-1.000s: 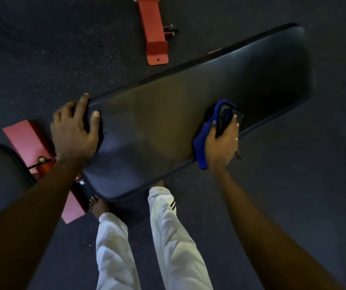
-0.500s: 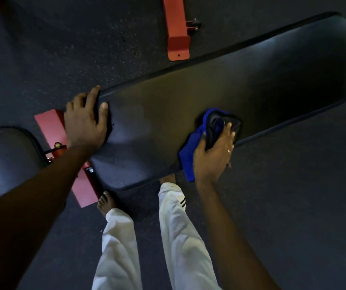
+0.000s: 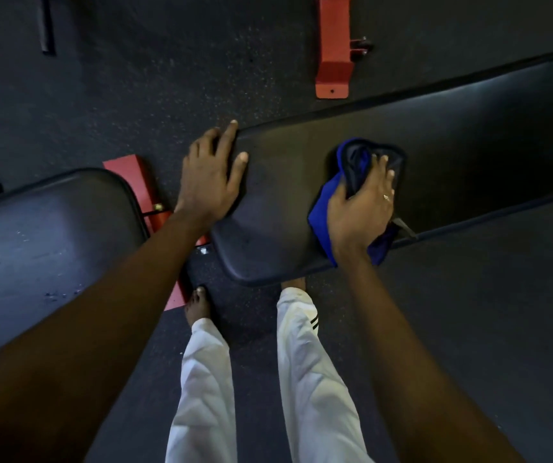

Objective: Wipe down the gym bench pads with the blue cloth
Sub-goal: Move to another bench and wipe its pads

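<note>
On the long back pad [image 3: 435, 145], the right hand [image 3: 362, 208] has slid the bunched blue cloth [image 3: 322, 208] closer to the near end, fingers curled over it. The left hand [image 3: 210, 175] stays flat and empty on that end, so the seat pad [image 3: 51, 245] likely comes next.

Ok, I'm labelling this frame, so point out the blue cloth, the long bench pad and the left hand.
blue cloth [image 3: 319, 208]: head view, bare blue fold left of the right hand.
long bench pad [image 3: 285, 195]: head view, bare top between the hands.
left hand [image 3: 210, 177]: head view, back of the hand.
</note>
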{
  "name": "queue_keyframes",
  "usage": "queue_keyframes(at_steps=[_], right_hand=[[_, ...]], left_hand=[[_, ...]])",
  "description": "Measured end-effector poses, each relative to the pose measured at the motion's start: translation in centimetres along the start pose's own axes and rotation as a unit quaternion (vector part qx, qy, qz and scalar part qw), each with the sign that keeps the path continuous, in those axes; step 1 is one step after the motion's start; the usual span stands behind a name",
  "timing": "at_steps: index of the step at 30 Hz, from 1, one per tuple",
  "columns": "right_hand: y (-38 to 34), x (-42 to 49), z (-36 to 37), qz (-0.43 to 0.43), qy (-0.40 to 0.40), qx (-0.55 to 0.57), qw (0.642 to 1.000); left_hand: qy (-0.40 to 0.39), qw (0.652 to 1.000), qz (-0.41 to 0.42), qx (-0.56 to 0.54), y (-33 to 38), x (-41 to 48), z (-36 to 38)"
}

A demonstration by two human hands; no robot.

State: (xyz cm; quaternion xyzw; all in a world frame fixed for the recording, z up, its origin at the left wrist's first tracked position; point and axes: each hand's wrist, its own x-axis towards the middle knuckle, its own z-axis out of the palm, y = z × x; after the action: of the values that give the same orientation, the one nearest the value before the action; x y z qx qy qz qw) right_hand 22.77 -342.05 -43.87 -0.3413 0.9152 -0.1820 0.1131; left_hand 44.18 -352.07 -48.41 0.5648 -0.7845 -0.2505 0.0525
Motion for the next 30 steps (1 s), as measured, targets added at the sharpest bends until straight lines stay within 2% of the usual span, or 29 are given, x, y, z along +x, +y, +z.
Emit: queue_keyframes(at_steps=[2,5,9,11,13,14,17,19,21,23,27,28,30], right_hand=[[-2.1,-1.3,0.6,-0.081,-0.042,-0.034,0.995],[-3.6,-2.2,1.7,-0.207,-0.129,-0.098,0.965],[-4.6,-1.3,2.4,-0.192,-0.106,-0.063,0.974],[-5.9,-0.9,3.1,-0.168,-0.078,-0.067,0.98],[-7.9,-0.9,4.0,-0.193,-0.072,-0.107,0.973],[-8.8,-1.0,4.3,-0.239,-0.09,-0.132,0.958],[-10.9,-2.2,5.2,-0.398,-0.165,-0.183,0.884],[-11.2,-2.8,5.5,-0.437,-0.181,-0.192,0.86],[-10.9,-2.3,5.3,-0.449,-0.19,-0.175,0.856],[-10.4,-1.1,4.9,-0.435,-0.187,-0.144,0.869],[-10.8,0.1,4.9,-0.254,-0.103,-0.101,0.956],[-11.5,-0.7,5.2,-0.225,-0.084,-0.105,0.965],[-13.2,-3.0,6.1,-0.23,-0.073,-0.12,0.963]], left_hand=[[-0.025,0.999,0.024,0.009,-0.7,-0.2,-0.3],[-0.062,0.996,0.062,0.036,-1.9,-0.1,-1.2],[-0.073,0.987,0.092,0.114,-4.3,-0.9,-3.7],[-0.068,0.983,0.06,0.158,-6.3,-2.1,-5.2],[-0.063,0.981,0.031,0.179,-8.8,-3.6,-6.4],[-0.056,0.982,0.022,0.178,-10.1,-4.5,-6.9],[-0.043,0.987,0.025,0.152,-14.4,-7.1,-8.3],[-0.043,0.986,0.048,0.154,-16.2,-8.1,-8.6],[-0.047,0.984,0.059,0.159,-16.7,-8.4,-8.7],[-0.035,0.983,0.058,0.173,-16.5,-8.5,-8.4],[-0.016,0.983,0.056,0.172,-16.2,-8.6,-8.4],[-0.017,0.983,0.057,0.174,-16.3,-8.6,-8.3],[-0.02,0.983,0.052,0.174,-16.5,-8.5,-8.4]])
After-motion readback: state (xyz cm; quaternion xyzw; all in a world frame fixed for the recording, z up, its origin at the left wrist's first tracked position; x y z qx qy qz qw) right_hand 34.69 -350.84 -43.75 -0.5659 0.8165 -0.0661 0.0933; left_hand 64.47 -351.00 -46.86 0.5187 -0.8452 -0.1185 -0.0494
